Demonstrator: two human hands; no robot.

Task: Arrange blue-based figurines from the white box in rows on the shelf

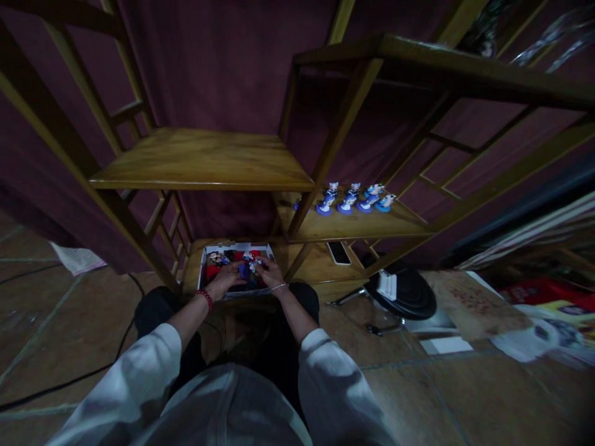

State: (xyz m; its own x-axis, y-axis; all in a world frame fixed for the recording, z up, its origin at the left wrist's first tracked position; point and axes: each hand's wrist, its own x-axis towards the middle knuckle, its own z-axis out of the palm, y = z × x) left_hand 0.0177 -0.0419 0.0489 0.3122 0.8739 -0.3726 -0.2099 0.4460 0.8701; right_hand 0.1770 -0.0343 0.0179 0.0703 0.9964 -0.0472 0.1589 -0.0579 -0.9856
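A shallow white-edged box [203, 267] with small red, blue and white figurines [217, 259] sits on the lowest wooden shelf. Over its left part is my left hand [225, 280], a red bead bracelet at the wrist, its fingertips by a blue piece [243, 271]. My right hand [272, 275] reaches over the box's right side, its fingers closed around a small white and blue figurine [256, 265]. Whether my left fingers grip the blue piece is too small to tell. Several purple-blue figurines [346, 203] stand in rows on the shelf to the right.
The wooden shelving [204, 162] rises in front, with an upper board above the box. A phone [339, 253] lies on the lower shelf at the right. A round black stool [404, 293] stands on the floor beside cardboard [478, 306]. A black cable [93, 371] runs along the left.
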